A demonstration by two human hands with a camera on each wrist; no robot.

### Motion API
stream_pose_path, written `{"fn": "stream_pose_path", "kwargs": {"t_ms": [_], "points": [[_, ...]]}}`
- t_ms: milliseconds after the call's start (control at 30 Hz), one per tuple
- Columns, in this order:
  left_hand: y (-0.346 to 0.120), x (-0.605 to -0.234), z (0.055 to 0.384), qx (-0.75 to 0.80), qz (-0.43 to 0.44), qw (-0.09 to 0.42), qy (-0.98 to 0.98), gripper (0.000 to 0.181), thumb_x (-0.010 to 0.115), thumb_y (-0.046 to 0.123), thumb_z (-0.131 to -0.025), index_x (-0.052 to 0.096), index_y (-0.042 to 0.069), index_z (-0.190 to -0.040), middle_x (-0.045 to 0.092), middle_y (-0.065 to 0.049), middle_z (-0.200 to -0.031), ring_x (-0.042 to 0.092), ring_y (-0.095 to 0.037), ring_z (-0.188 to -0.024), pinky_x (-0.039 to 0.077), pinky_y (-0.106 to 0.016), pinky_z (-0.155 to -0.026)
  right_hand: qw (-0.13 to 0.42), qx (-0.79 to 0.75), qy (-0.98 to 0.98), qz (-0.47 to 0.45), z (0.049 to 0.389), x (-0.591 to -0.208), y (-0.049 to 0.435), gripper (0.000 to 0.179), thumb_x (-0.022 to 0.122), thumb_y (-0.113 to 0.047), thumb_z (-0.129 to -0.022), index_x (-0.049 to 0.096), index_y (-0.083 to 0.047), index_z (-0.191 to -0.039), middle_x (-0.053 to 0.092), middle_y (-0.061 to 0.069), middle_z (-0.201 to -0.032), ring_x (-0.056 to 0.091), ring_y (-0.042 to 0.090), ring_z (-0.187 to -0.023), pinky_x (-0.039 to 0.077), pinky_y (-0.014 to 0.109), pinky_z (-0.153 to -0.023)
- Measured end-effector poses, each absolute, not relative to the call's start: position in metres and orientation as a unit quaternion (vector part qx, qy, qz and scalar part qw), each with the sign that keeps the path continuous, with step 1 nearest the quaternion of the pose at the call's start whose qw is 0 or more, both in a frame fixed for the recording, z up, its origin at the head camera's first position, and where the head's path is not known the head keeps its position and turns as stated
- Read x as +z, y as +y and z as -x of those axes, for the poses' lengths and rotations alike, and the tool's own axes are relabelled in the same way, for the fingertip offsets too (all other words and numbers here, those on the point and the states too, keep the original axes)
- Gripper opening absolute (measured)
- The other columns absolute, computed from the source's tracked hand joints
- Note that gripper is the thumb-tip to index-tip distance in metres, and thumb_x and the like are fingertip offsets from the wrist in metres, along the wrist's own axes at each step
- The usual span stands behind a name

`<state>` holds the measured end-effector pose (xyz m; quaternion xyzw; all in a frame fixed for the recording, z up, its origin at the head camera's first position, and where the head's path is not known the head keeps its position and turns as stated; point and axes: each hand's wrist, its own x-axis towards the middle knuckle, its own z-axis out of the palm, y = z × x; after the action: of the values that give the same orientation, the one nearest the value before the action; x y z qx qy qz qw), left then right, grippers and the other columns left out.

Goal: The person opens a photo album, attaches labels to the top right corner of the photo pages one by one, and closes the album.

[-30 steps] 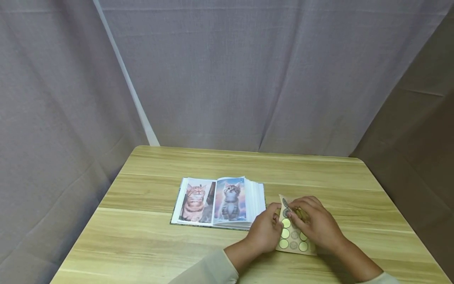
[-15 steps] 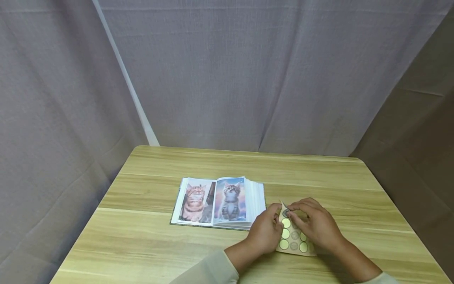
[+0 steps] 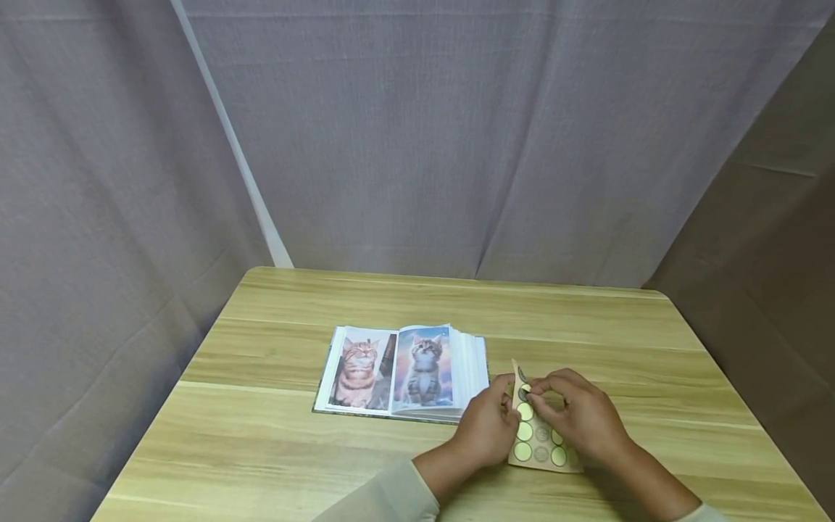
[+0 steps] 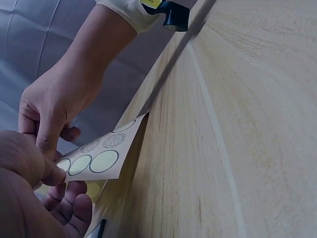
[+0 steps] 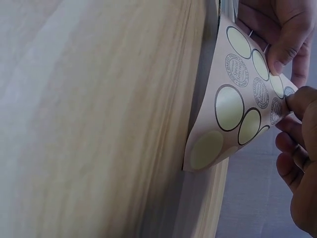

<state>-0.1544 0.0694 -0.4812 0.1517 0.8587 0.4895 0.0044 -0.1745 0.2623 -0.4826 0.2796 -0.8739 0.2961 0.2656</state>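
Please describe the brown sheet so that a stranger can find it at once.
On the wooden table, look right of the open album. There the left hand and right hand meet at the sheet. Unlike the album with its cat pictures, it is thin, brown and dotted with yellow circles.

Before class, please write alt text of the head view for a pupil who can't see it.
A person's left hand and right hand hold a sticker sheet at a wooden table, beside an open album showing two cat pictures. Curtains hang behind.
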Motion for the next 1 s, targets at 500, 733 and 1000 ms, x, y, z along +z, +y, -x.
{"fn": "stream_pose_path", "kwargs": {"t_ms": [500,733,1000], "points": [[0.0717,-0.4848,0.1552,0.516,-0.131,0.000,0.846,0.048,0.066,-0.002,-0.091,0.057,0.014,-0.136,0.055,0.012,-0.078,0.048,0.001,-0.062,0.043,-0.018,-0.058,0.211,0.302,-0.897,-0.246,0.1684,-0.4834,0.2605,0.030,0.083,-0.003,-0.082,0.065,-0.027,-0.087,0.073,-0.008,-0.104,0.055,0.006,-0.068,0.046,0.022,-0.057],[0.0724,-0.4866,0.1543,0.520,-0.121,-0.010,0.845,0.051,0.067,-0.004,-0.090,0.054,0.011,-0.137,0.055,0.012,-0.074,0.047,0.000,-0.060,0.042,-0.019,-0.057,0.157,0.314,-0.913,-0.208,0.1658,-0.4830,0.2631,0.015,0.076,-0.008,-0.093,0.064,-0.018,-0.096,0.074,0.000,-0.108,0.048,0.001,-0.063,0.044,0.022,-0.053],[0.0748,-0.4865,0.1531,0.517,-0.085,-0.012,0.852,0.040,0.075,0.000,-0.087,0.056,0.010,-0.121,0.061,0.006,-0.088,0.055,-0.004,-0.075,0.048,-0.022,-0.068,0.102,0.327,-0.924,-0.172,0.1666,-0.4847,0.2637,0.006,0.069,-0.019,-0.100,0.064,-0.017,-0.099,0.072,0.005,-0.109,0.052,0.003,-0.060,0.045,0.024,-0.048]]}}
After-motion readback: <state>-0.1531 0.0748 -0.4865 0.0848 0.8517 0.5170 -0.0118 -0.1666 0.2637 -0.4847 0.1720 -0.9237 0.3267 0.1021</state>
